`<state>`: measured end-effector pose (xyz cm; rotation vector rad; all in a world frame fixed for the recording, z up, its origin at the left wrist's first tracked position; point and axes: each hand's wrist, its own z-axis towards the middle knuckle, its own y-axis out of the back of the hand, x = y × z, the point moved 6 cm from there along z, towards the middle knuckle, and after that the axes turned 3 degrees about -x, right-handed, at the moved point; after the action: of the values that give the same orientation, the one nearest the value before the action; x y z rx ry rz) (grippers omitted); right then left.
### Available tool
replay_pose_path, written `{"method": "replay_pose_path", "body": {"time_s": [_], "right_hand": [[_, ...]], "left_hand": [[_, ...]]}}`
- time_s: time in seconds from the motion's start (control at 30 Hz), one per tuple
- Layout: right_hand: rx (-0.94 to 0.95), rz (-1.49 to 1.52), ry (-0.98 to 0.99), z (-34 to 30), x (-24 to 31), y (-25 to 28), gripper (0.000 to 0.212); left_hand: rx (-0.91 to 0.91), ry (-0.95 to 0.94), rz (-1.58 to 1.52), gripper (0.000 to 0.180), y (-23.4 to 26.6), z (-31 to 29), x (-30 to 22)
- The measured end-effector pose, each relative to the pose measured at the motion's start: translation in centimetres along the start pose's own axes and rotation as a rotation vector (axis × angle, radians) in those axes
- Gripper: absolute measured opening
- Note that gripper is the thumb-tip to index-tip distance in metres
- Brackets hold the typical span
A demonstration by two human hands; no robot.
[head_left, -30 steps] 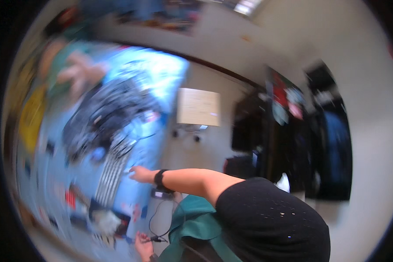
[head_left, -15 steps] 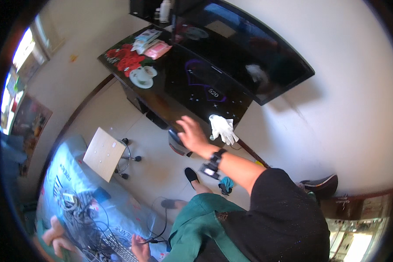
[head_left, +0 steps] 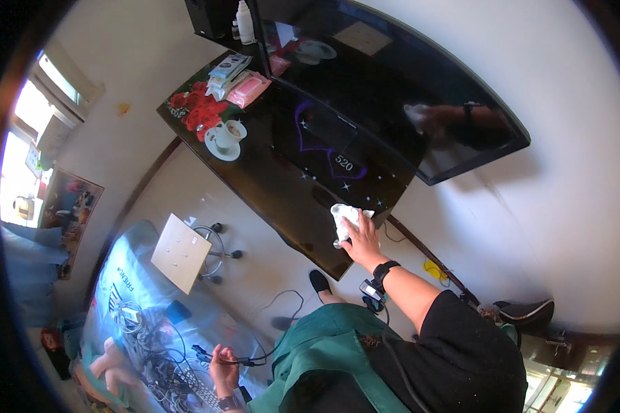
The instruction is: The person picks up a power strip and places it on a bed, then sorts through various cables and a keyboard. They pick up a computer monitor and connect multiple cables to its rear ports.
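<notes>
On the near right corner of the dark glossy table [head_left: 275, 206], my right hand [head_left: 363, 244] presses on a pair of white gloves [head_left: 346, 219]. Its fingers lie over the bunched fabric and curl onto it. A black device is strapped at that wrist. Low on the left, my left hand [head_left: 224, 368] is closed round a black cable [head_left: 244, 361], whose plug end sticks out to the left past the fingers. The cable trails toward my lap.
A large black television [head_left: 393, 89] stands along the table's back. A white cup [head_left: 229, 134] on a saucer and a pink wipes pack [head_left: 250, 89] sit at its left. Tangled cables [head_left: 151, 365] and a keyboard [head_left: 198, 391] lie on a blue bed cover; beside it, a wheeled stool [head_left: 180, 253].
My right hand has moved right from above the table's front edge onto the white gloves, which are now bunched under it. My left hand still holds the cable, with its plug end now showing.
</notes>
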<state>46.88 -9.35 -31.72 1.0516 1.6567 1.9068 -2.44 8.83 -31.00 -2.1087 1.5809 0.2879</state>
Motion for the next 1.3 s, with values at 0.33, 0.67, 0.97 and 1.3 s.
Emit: {"method": "replay_pose_path", "body": {"time_s": [0.33, 0.67, 0.97, 1.3], "right_hand": [[-0.021, 1.556, -0.54, 8.4, -6.4, -0.6, 0.027], [0.502, 1.953, -0.816, 5.9, -4.9, -3.4, 0.042], [0.983, 1.929, -0.651, 7.2, 7.8, -3.7, 0.029], [1.45, 1.228, -0.691, -10.0, 33.0, -3.6, 0.025]], "left_hand": [[-0.066, 0.022, -0.086, 0.022, -3.4, 0.9, 0.9], [-0.054, -0.064, 0.051, 0.017, -7.8, 1.6, 0.1], [-0.121, -0.053, -0.237, 0.018, 2.0, -1.8, 2.5], [-0.332, 0.025, -0.711, 0.021, 19.8, -16.4, 8.4]]}}
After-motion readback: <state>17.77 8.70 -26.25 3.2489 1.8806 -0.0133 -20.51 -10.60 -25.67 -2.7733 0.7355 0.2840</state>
